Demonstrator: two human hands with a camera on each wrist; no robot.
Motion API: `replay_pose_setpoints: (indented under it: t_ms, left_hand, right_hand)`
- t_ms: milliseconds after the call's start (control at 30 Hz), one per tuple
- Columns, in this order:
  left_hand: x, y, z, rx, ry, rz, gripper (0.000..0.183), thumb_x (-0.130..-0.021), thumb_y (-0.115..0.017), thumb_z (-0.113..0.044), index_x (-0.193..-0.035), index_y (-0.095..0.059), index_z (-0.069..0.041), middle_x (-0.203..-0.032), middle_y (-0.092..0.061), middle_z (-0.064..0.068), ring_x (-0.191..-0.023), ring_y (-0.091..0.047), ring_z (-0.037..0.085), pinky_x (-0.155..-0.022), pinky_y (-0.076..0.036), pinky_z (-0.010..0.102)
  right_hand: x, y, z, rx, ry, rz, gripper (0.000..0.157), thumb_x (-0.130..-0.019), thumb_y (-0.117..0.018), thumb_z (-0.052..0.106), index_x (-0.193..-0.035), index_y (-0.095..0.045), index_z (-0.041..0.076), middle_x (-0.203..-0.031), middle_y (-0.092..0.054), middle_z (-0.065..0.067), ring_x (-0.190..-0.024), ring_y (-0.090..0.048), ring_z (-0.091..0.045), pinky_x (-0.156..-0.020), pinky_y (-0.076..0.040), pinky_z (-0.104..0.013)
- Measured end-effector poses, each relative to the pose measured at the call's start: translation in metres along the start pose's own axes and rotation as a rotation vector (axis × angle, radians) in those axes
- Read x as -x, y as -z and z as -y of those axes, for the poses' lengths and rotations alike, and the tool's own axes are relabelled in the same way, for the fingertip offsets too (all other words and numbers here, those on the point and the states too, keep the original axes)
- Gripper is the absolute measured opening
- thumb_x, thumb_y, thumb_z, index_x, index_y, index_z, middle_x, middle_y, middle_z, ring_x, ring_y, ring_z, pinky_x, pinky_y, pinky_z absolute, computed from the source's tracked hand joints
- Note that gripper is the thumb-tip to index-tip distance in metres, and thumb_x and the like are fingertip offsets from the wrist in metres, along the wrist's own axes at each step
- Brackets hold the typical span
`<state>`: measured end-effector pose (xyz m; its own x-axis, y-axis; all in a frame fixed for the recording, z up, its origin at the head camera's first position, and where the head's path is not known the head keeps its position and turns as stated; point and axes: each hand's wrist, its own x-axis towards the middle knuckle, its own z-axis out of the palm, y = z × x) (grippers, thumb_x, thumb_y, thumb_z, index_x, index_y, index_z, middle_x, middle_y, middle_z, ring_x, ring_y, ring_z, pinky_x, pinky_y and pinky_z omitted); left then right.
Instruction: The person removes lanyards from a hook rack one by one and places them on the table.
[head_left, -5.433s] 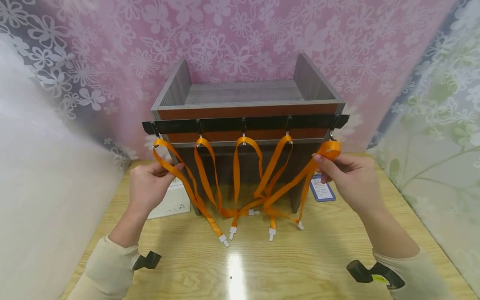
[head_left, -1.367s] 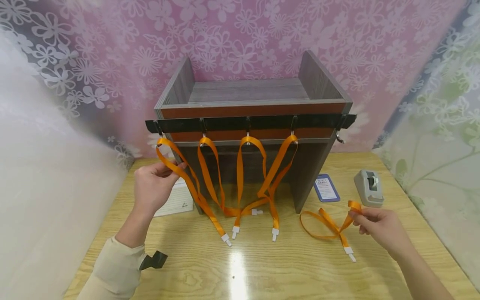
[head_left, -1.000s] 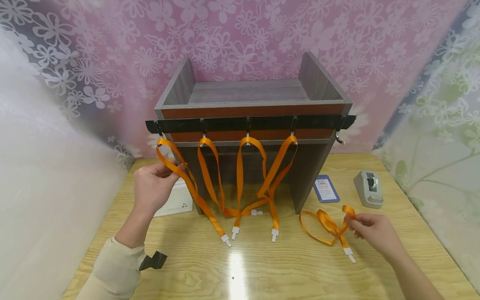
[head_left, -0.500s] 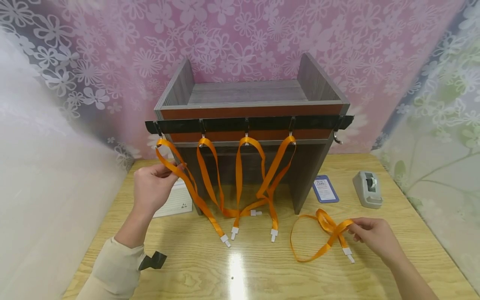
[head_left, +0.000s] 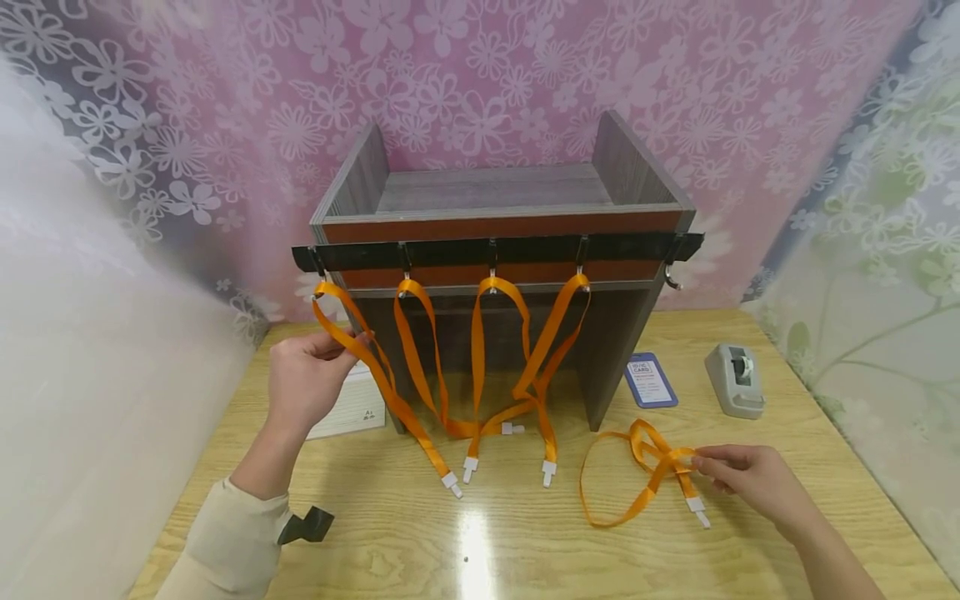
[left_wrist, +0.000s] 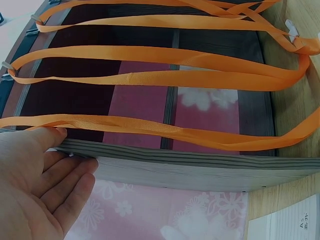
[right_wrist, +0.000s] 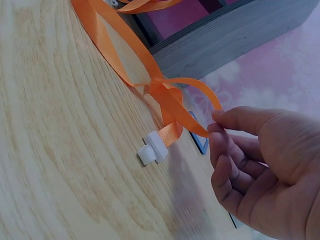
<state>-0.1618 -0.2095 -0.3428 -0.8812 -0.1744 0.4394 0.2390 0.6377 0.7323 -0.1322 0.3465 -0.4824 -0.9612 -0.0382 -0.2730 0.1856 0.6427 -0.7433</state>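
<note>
Nearest the person, the right hand (head_left: 757, 479) pinched the loose orange lanyard (head_left: 651, 490) between thumb and fingertips, low over the wooden table (head_left: 540, 542), its white clip (head_left: 697, 510) resting on the wood just beside. Seconds earlier that strap had hung from the right end hook (head_left: 672, 279) of the black rail (head_left: 450, 252); now most of it lay on the table, its loop spread wider. That meant, as I judged it, one strap was off and four were up. The left hand (head_left: 307, 379) gripped the edge of the left side panel (left_wrist: 200, 170); I couldn't tell whether its thumb also touched the neighbouring strap.

Beyond, a blue holder (head_left: 657, 404) lay flat with a printed white card (head_left: 651, 386) inside, and a grey tape dispenser (head_left: 723, 387) carried its roll (head_left: 742, 367). A lined pad (head_left: 348, 408) lay by the left panel. Four orange lanyards (head_left: 477, 350) hung before the grey shelf unit (head_left: 622, 358) and its dark lower opening (head_left: 456, 321). Above, the top compartment (head_left: 491, 187) showed its board floor, against a pink floral backdrop (head_left: 480, 75).
</note>
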Motion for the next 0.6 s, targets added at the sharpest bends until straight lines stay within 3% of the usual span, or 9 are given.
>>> replay_pose_setpoints:
  t_ms: [333, 500, 600]
  left_hand:
    - [-0.001, -0.001, 0.001, 0.014, -0.013, -0.004, 0.026, -0.089, -0.077, -0.031, -0.094, -0.082, -0.006, -0.082, -0.078, 0.012, -0.065, -0.058, -0.022, -0.064, -0.050, 0.010]
    - [-0.001, -0.001, 0.001, 0.026, -0.020, -0.002, 0.025, -0.089, -0.077, -0.029, -0.094, -0.082, -0.005, -0.083, -0.078, 0.013, -0.066, -0.059, -0.022, -0.064, -0.050, 0.009]
    - [-0.002, -0.001, 0.002, 0.037, -0.029, -0.006, 0.024, -0.089, -0.077, -0.028, -0.094, -0.082, -0.005, -0.082, -0.077, 0.014, -0.065, -0.059, -0.021, -0.064, -0.050, 0.009]
  right_hand:
    - [0.003, 0.001, -0.005, -0.119, 0.043, -0.040, 0.051, -0.099, -0.064, 0.033, -0.130, -0.062, -0.007, -0.100, -0.078, 0.001, -0.076, -0.069, -0.012, -0.071, -0.059, -0.029]
    - [0.005, 0.006, 0.001, -0.074, 0.050, -0.059, 0.054, -0.098, -0.063, 0.039, -0.131, -0.063, -0.005, -0.098, -0.077, 0.008, -0.077, -0.069, -0.012, -0.070, -0.057, -0.028]
    - [0.005, 0.010, 0.006, -0.041, 0.047, -0.067, 0.057, -0.098, -0.062, 0.043, -0.132, -0.062, -0.002, -0.097, -0.077, 0.004, -0.078, -0.068, -0.012, -0.071, -0.055, -0.026]
